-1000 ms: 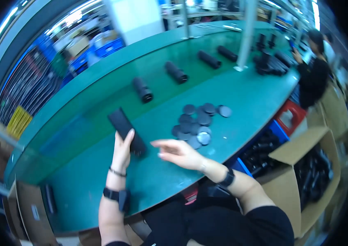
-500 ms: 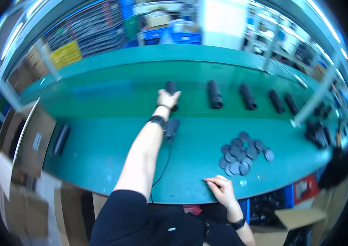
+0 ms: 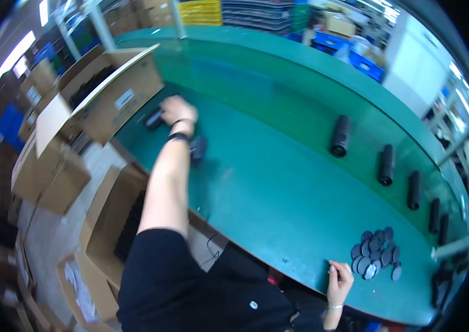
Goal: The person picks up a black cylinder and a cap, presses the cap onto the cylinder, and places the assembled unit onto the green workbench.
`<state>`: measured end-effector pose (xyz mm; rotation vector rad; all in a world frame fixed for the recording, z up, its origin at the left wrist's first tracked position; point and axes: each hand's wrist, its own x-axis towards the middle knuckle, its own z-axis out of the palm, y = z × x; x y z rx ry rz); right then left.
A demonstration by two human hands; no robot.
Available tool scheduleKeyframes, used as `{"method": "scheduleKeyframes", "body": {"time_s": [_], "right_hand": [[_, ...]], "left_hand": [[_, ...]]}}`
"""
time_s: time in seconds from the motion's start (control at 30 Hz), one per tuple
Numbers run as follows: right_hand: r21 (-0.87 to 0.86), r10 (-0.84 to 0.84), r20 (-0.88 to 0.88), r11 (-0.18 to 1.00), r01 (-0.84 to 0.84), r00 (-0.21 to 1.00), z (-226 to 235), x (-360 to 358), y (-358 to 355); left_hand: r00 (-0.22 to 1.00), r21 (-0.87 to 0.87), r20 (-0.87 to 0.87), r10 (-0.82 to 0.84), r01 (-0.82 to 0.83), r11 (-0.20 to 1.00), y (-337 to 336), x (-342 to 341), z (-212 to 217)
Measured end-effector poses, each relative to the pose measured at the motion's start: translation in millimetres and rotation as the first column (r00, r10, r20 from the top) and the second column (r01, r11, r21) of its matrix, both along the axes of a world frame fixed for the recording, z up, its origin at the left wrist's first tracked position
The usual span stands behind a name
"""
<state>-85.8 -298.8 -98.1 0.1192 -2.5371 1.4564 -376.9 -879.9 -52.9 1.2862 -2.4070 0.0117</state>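
My left hand [image 3: 178, 110] reaches to the far left of the green table and is closed around the near end of a black cylinder [image 3: 154, 119], somewhat blurred. Close to that wrist is a dark, box-shaped thing [image 3: 198, 149]; its kind is unclear. By the table's front edge, my right hand [image 3: 340, 281] has its fingers pinched together. Something small and dark shows at those fingertips, too unclear to name. A loose heap of thin black discs [image 3: 375, 252] lies just beyond and right of it. Several more black cylinders [image 3: 340, 136] form a row along the right part of the table.
A large cardboard carton [image 3: 110, 113] with dark contents borders the table's left end. Another carton [image 3: 99, 216] stands below the front edge at left. Metal frame posts [image 3: 456, 244] rise at right. Blue crates [image 3: 366, 65] stand behind the table's raised far edge [image 3: 279, 47].
The view has turned left. My left hand has let go of one cylinder, which now stands in the row, and moved left onto the cylinder beside the carton. The box-shaped thing moved with the arm.
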Motion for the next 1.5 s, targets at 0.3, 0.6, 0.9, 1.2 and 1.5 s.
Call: {"method": "scheduleKeyframes", "body": {"time_s": [0.3, 0.6, 0.9, 1.2, 1.5], "right_hand": [[0.051, -0.113, 0.012, 0.992, 0.112, 0.994, 6.8, 4.5, -7.2], [0.117, 0.071, -0.066, 0.991, -0.063, 0.995, 50.4, -15.1, 32.7], [0.587, -0.127, -0.003, 0.803, 0.105, 0.992, 54.8, -105.8, 137.3], [0.753, -0.184, 0.086, 0.655, 0.057, 0.979, 22.6, -146.0, 127.8], [0.134, -0.379, -0.308, 0.891, 0.434, 0.873, 22.9, -121.5, 115.0]], "left_hand": [[0.934, -0.209, 0.280, -0.223, 0.286, 0.935, -82.1, 23.8, -35.2], [0.550, -0.011, -0.260, -0.794, 0.820, 0.572, -34.9, 2.1, 9.6], [0.135, 0.387, -0.902, -0.410, 0.677, -0.627, 208.1, 60.7, 23.9], [0.256, 0.452, -0.891, -0.374, 0.448, -0.771, 306.0, 92.4, 8.3], [0.165, 0.438, -0.894, -0.417, 0.518, -0.735, 325.5, 111.1, 16.2]]}}
